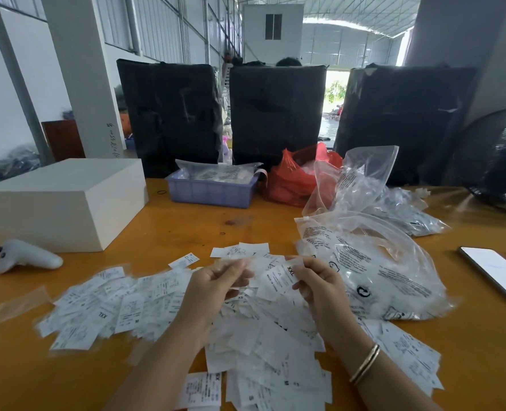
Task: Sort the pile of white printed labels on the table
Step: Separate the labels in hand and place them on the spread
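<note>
Both hands pinch labels above the pile [186, 307]: right hand [320, 289] fingers clamp the XXL label [281, 278] (long axis toward left hand [216, 286]).

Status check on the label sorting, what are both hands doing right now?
Right hand pinching an XXL label. Left hand gripping blurred labels. Label pile unsorted on table. Clear plastic bags beside pile, not blocking.

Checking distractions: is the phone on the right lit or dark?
Lit: the phone lies flat with its screen glowing white.
</note>
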{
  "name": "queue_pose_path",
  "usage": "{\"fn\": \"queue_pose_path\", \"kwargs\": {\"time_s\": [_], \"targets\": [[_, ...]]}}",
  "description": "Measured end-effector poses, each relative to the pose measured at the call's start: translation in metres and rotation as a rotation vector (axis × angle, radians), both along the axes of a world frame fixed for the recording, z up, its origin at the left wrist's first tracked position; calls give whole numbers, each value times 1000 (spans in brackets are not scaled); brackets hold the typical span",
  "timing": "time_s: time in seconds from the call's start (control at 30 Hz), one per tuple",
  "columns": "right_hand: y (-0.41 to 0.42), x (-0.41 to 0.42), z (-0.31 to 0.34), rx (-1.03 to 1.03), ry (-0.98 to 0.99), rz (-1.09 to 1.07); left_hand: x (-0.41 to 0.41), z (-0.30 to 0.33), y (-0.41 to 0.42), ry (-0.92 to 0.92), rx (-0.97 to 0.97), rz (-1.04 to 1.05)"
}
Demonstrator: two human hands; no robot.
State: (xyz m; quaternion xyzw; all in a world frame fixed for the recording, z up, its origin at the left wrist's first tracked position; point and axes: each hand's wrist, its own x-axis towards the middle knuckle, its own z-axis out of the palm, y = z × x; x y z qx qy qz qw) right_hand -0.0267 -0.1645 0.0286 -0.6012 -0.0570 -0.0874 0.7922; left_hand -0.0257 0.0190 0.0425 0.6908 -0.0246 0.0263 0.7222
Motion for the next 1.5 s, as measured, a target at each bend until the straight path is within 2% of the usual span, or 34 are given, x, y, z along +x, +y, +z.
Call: {"fn": "queue_pose_path", "kwargs": {"time_s": [0.3, 0.4, 0.6, 0.73, 0.97, 1.33, 1.5], "targets": [[-1, 2, -1, 49, 10, -60, 5, -4, 1, -15, 15, 102], [-2, 3, 0, 75, 9, -49, 3, -2, 0, -58, 44, 69], [-3, 5, -1, -16, 6, -49, 2, -1, 2, -68, 39, -22], [-9, 7, 0, 27, 13, -89, 2, -1, 3, -84, 13, -79], [-3, 3, 0, -48, -21, -8, 3, -3, 3, -61, 96, -100], [5, -1, 1, -2, -27, 6, 0, -4, -1, -21, 189, -238], [8, -3, 1, -121, -28, 88, 1, -6, -1, -68, 188, -140]]}}
